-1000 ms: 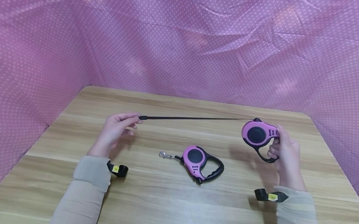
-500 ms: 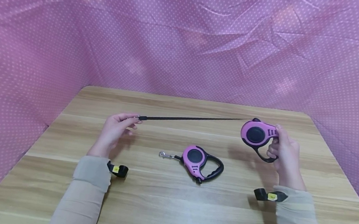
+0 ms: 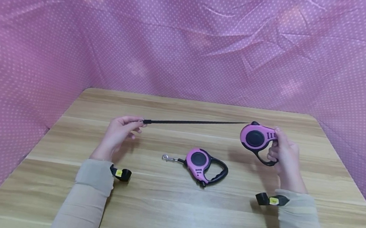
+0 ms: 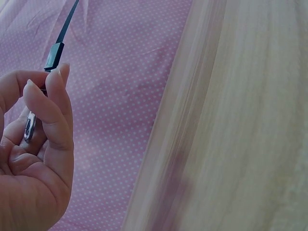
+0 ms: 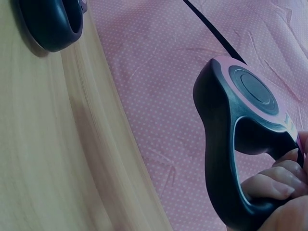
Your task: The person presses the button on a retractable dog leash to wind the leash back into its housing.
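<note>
Raised over the right side of the table, my right hand (image 3: 286,156) grips the handle of a pink and black retractable dog leash (image 3: 255,138). In the right wrist view, fingers (image 5: 274,183) pass through its handle loop. A black strap (image 3: 195,122) runs taut from the casing across to my left hand (image 3: 118,133). The left thumb and fingers pinch the metal clip (image 4: 30,126) at the strap's end; the fingers partly hide it. Between the hands, a second pink and black leash (image 3: 198,164) lies on the table, its silver clip (image 3: 169,158) pointing left.
A light wooden table (image 3: 171,218) spans the view below the hands. Pink dotted cloth (image 3: 189,54) hangs behind and along both sides. Each wrist wears a black camera band with a yellow label.
My right hand and the leash casing have moved slightly left, so the stretched strap is a little shorter. My left hand has barely shifted. The leash on the table stays put.
</note>
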Tool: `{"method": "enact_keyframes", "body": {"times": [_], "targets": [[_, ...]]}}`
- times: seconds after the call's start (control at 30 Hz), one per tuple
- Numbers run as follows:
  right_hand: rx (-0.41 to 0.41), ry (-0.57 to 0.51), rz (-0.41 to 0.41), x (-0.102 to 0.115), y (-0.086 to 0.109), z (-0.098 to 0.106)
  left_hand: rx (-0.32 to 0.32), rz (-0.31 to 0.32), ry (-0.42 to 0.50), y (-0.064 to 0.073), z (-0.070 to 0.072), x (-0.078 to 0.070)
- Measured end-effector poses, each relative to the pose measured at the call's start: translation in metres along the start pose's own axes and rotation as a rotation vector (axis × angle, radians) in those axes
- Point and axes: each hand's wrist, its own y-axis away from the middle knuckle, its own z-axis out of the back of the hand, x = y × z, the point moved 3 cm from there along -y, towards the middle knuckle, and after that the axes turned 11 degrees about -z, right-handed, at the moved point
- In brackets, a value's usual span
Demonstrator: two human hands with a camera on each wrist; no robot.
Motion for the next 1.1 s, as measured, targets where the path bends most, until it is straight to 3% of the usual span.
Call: {"method": "enact_keyframes", "body": {"times": [1.1], "targets": [[0.017,0.051,-0.025,-0.0087,0.0014,-0.0082,0.031,0.011,0.0,0.0033,-0.0063,0.0008]]}}
